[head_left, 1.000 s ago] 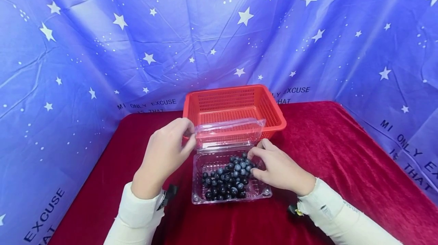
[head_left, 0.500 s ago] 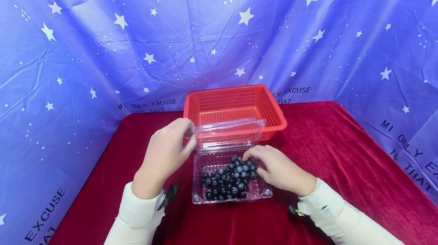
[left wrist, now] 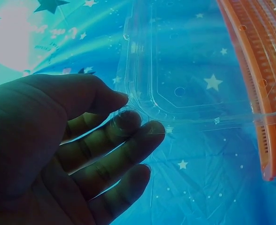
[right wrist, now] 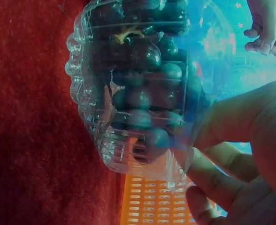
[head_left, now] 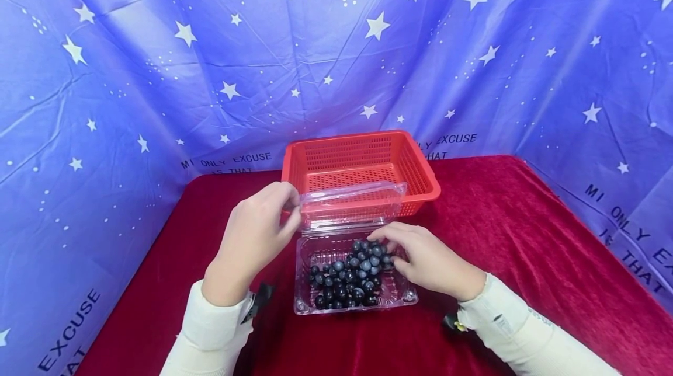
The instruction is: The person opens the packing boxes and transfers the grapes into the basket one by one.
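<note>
A clear plastic clamshell box (head_left: 302,259) stands on the red cloth, its hinged lid (head_left: 352,206) raised. A bunch of dark grapes (head_left: 342,282) lies inside it, mostly toward the middle and right. My left hand (head_left: 252,230) pinches the lid's left corner; in the left wrist view, thumb and fingertips meet at the clear corner. At the box's right side, my right hand (head_left: 433,262) reaches over the wall, its curled fingers and thumb gripping the upper right of the bunch. Seen from the right wrist, the box wall (right wrist: 86,103) partly covers the grapes.
A red perforated basket (head_left: 431,186) stands directly behind the box, overlapped by the raised lid in the head view. Dark red velvet cloth (head_left: 505,236) covers the table. A blue star-patterned curtain (head_left: 294,43) hangs around the back and sides.
My right hand's fingers have shifted left over the bunch, and its upper grapes have moved slightly left. The left hand and the lid hold still.
</note>
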Available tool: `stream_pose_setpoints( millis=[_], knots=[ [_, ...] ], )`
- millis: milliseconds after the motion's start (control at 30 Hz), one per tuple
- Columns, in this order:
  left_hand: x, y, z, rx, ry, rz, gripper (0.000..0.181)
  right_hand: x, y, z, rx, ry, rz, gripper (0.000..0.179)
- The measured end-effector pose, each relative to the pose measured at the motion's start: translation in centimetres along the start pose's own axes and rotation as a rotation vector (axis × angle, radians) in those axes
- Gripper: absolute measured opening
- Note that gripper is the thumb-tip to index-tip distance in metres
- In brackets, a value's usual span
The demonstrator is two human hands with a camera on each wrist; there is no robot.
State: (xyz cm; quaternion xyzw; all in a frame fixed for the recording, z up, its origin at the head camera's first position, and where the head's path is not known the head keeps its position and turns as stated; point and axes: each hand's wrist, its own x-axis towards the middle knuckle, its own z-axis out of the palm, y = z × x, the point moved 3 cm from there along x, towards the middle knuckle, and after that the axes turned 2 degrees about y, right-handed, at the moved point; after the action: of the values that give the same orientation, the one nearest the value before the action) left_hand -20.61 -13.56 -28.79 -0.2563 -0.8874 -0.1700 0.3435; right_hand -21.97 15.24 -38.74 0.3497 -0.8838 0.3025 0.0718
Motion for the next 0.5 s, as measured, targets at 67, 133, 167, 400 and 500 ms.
stream_pose_setpoints(
  millis=[67, 133, 167, 400, 500],
  knots=[
    [0.01, 0.05, 0.0, -0.003, -0.004, 0.001, 0.011, 0.0, -0.02, 0.02, 0.029, 0.017, -0.002, 0.058],
    [-0.01, 0.09, -0.01, -0.004, -0.006, 0.002, 0.011, 0.02, -0.07, 0.09, 0.07, 0.041, -0.014, 0.058],
    [-0.01, 0.1, 0.0, -0.003, -0.007, 0.002, 0.011, 0.03, -0.09, 0.13, 0.091, 0.056, -0.017, 0.057],
    [-0.08, 0.03, 0.14, 0.001, -0.015, -0.003, 0.012, 0.12, -0.21, 0.46, 0.136, 0.134, -0.019, 0.046],
    [-0.12, 0.02, 0.13, -0.002, -0.014, -0.003, 0.012, 0.15, -0.22, 0.5, 0.12, 0.139, -0.006, 0.042]
  ],
)
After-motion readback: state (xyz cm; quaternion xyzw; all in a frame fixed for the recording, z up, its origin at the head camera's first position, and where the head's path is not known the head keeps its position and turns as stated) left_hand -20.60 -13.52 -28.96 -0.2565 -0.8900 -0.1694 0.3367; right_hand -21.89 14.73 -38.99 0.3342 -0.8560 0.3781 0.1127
